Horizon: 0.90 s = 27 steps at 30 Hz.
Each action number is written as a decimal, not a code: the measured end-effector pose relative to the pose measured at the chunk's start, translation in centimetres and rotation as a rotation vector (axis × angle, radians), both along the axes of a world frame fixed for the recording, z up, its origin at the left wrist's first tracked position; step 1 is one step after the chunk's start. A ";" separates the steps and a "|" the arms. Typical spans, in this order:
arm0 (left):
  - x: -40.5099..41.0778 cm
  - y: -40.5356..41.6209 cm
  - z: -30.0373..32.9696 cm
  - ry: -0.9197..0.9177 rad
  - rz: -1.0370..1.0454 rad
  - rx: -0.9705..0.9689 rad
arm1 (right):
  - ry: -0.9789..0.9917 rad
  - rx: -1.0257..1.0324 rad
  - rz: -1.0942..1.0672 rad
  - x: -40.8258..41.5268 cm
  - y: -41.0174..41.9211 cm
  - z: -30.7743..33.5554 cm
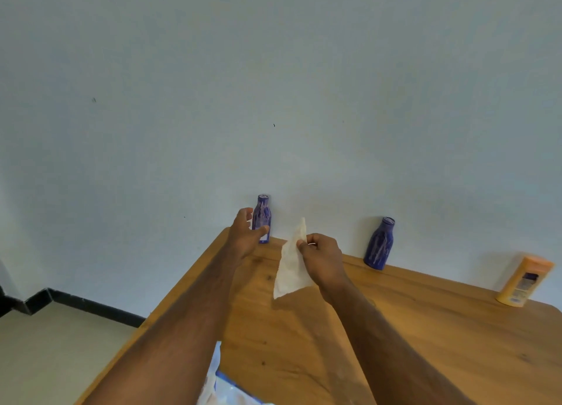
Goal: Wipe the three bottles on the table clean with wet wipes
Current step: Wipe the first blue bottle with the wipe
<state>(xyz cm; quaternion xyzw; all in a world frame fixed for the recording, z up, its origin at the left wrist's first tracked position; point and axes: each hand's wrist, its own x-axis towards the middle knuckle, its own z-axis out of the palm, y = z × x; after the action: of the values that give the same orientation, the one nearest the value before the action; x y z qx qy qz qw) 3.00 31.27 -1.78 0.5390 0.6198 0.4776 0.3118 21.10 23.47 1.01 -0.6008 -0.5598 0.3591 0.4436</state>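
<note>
Three bottles stand along the far edge of the wooden table, against the wall. A blue bottle with whitish streaks is at the far left corner. A second streaked blue bottle stands in the middle, and an orange bottle at the right. My left hand is spread just in front of the left blue bottle, thumb and fingers on either side of it, not clearly touching. My right hand pinches a white wet wipe that hangs down over the table.
A blue and white wet wipe pack lies at the table's near edge, partly under my left forearm. A pale wall rises right behind the bottles. The floor and a dark skirting board are to the left of the table.
</note>
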 end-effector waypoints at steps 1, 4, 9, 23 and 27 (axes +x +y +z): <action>0.1 0.8 -0.3 0.012 0.017 0.003 | -0.005 0.005 -0.009 -0.3 0.4 -0.1; 0.1 3.1 -0.6 0.032 0.096 0.016 | 0.042 0.012 -0.039 -0.9 1.4 -0.2; -0.5 6.2 -0.7 0.045 0.148 0.033 | 0.241 -0.050 -0.052 -0.9 2.5 -0.6; 2.3 7.9 -1.6 0.259 0.196 0.049 | 0.813 -0.225 -0.015 3.8 0.4 -2.3; 5.6 3.0 -0.8 0.050 0.080 0.195 | 0.891 -0.209 -0.046 6.3 -1.7 -2.5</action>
<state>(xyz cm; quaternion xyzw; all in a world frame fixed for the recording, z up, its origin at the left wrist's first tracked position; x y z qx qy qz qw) 8.60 34.26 -2.60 0.5535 0.5989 0.5341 0.2230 27.44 21.80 -1.47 -0.4415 -0.2617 0.6273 0.5858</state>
